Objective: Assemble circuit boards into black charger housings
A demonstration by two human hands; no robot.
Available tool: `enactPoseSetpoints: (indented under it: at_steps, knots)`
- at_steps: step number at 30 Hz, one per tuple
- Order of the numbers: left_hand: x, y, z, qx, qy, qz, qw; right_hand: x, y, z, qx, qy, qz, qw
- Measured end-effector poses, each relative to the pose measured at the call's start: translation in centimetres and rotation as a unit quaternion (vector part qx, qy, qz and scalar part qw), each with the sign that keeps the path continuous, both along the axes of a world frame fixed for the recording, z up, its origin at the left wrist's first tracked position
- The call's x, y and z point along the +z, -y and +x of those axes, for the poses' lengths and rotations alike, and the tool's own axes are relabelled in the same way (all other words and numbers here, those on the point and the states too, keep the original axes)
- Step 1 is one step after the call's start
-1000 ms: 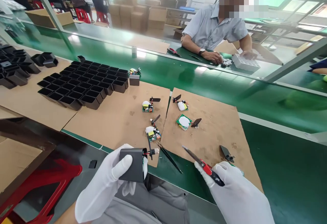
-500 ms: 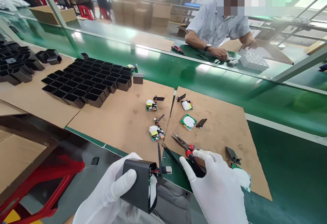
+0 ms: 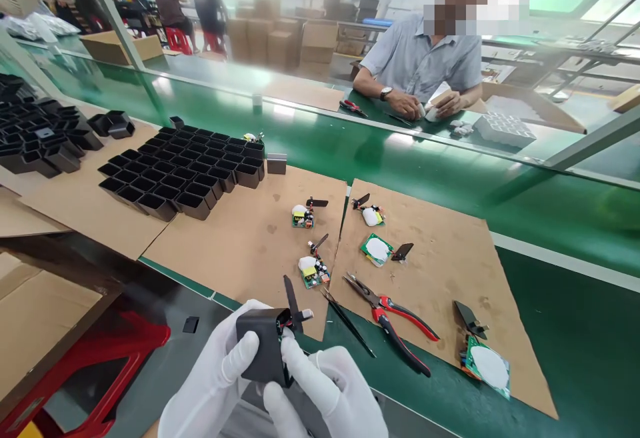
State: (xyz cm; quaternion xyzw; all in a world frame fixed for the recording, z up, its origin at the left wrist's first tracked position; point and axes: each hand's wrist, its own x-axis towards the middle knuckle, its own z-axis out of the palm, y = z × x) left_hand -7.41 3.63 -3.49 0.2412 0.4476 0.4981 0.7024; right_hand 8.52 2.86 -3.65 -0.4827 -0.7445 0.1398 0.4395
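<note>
Both of my white-gloved hands hold one black plastic housing (image 3: 261, 353) low in the middle of the view. My left hand (image 3: 213, 378) wraps its left side with the thumb on the front face. My right hand (image 3: 325, 391) grips its right edge with fingers closed on it. Red wires and a black flat piece (image 3: 293, 299) stick out of the housing's top. Red-handled pliers (image 3: 395, 321) lie loose on the cardboard sheet (image 3: 440, 265) just right of my hands, with black tweezers (image 3: 347, 321) beside them.
Several small green circuit boards (image 3: 376, 249) with black tabs lie on the cardboard. A block of empty black housings (image 3: 185, 171) stands at left, with more heaped (image 3: 35, 135) further left. Across the green conveyor (image 3: 350, 151) a person in a grey shirt (image 3: 425, 58) works with both hands.
My right hand set the pliers down on the cardboard and came left onto the housing. The housing stayed in my left hand.
</note>
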Motion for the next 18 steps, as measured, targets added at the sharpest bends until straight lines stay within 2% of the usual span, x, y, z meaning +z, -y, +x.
enactPoseSetpoints:
  at_steps: [3, 6, 9, 11, 12, 15, 16, 18]
  knots:
    - [-1.8, -0.5, -0.2, 0.029, 0.003, 0.042, 0.999, -1.3, -1.2, -1.3, 0.015, -0.06, 0.007, 0.998]
    - [-3.3, -1.2, -1.1, 0.061, -0.069, 0.082, 0.992, -1.9, -3.0, -2.1, 0.032, -0.103, 0.044, 0.993]
    - [-4.5, -2.4, -2.7, 0.02, -0.167, 0.159, 0.973, -1.8, -5.0, -2.7, 0.049, -0.125, 0.045, 0.99]
    - [-4.9, -3.7, -3.6, 0.0, -0.285, 0.209, 0.936, -1.5, -6.0, -3.2, 0.051, -0.119, 0.023, 0.991]
    - [-5.0, -4.4, -3.9, 0.01, -0.356, 0.223, 0.907, -1.3, -6.3, -3.6, 0.049, -0.113, 0.02, 0.992]
    - [-5.1, -6.7, -4.6, 0.032, -0.554, 0.219, 0.803, -0.9, -7.0, -4.2, 0.048, -0.076, 0.025, 0.996]
    - [-5.1, -7.4, -4.8, 0.027, -0.594, 0.214, 0.775, -0.8, -7.2, -4.1, 0.033, -0.043, 0.033, 0.998]
    - [-5.1, -8.9, -5.4, 0.018, -0.644, 0.206, 0.737, -0.7, -7.9, -3.1, -0.035, 0.041, 0.05, 0.997]
